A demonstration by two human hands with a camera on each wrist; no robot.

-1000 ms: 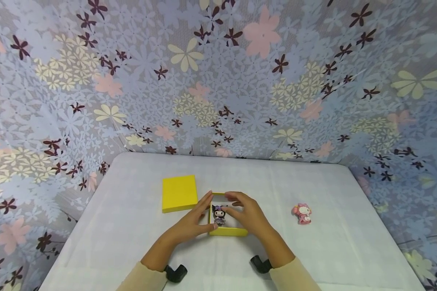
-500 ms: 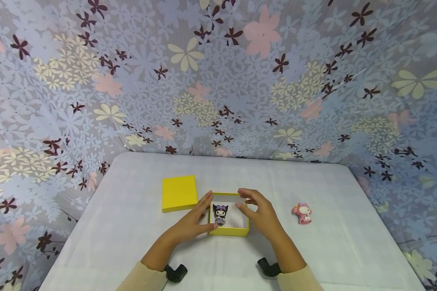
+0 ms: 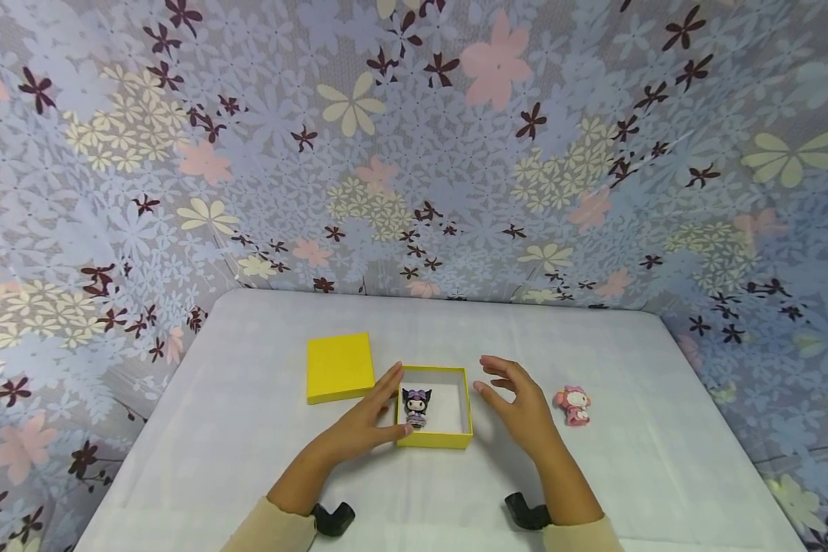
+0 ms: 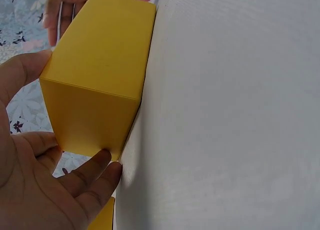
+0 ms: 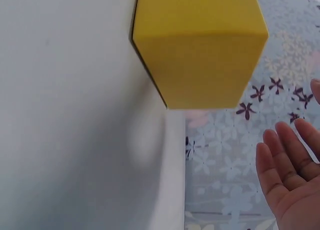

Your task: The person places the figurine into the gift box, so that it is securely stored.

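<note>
A small yellow open-topped box [image 3: 435, 439] with a white inside sits on the table. A black-and-purple cartoon figurine [image 3: 417, 406] lies inside it, towards the left. My left hand [image 3: 362, 425] holds the box by its left side, thumb at the near corner and fingers reaching to the far one. In the left wrist view, thumb and fingertips touch the yellow walls. My right hand [image 3: 520, 410] hovers just right of the box, fingers loosely bent, holding nothing. In the right wrist view it is apart from the box [image 5: 202, 69]. Further right lies a pink-and-white figurine [image 3: 573, 405].
A yellow box lid [image 3: 340, 366] lies behind and left of the open box, close to my left fingers. The white cloth-covered table [image 3: 248, 383] meets a floral curtain [image 3: 414, 192] at its back edge. Black wrist-worn pieces [image 3: 334, 519] sit below both hands.
My right hand has drawn back out of the box and moved right, past its right wall. The dark figurine stays inside. My left hand keeps its place on the box.
</note>
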